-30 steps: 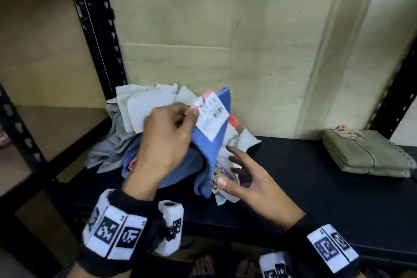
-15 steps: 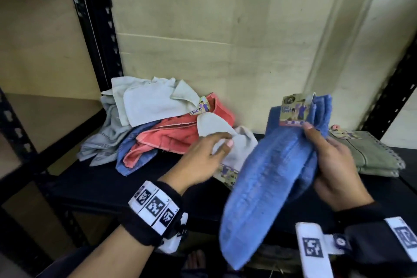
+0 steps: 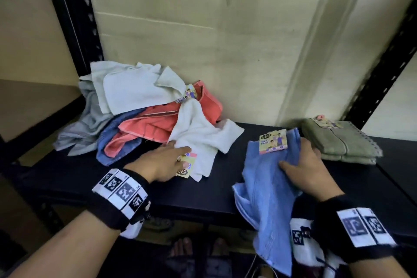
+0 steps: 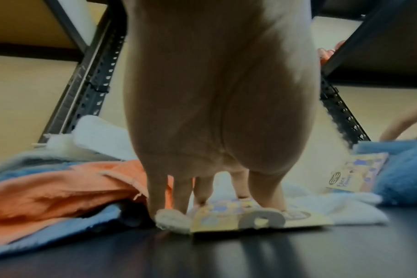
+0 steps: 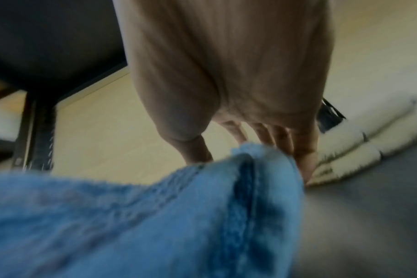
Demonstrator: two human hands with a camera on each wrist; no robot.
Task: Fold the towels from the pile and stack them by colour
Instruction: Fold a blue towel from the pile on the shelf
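A: From the head camera, the right hand (image 3: 304, 169) gripped the blue towel (image 3: 266, 187), draped over the black shelf's (image 3: 225, 198) front edge beside the folded green towels (image 3: 343, 144).

B: And the left hand (image 3: 162, 162)?

A: Left wrist view: straight fingers (image 4: 155, 197) pressed the white towel's (image 4: 345, 210) card label (image 4: 250, 216).

B: Right wrist view: blurred, but fingers (image 5: 302, 159) curled round blue towel.

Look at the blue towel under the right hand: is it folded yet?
Not folded. The blue towel lies rumpled on the shelf, its lower end hanging over the front edge, gripped by the right hand.
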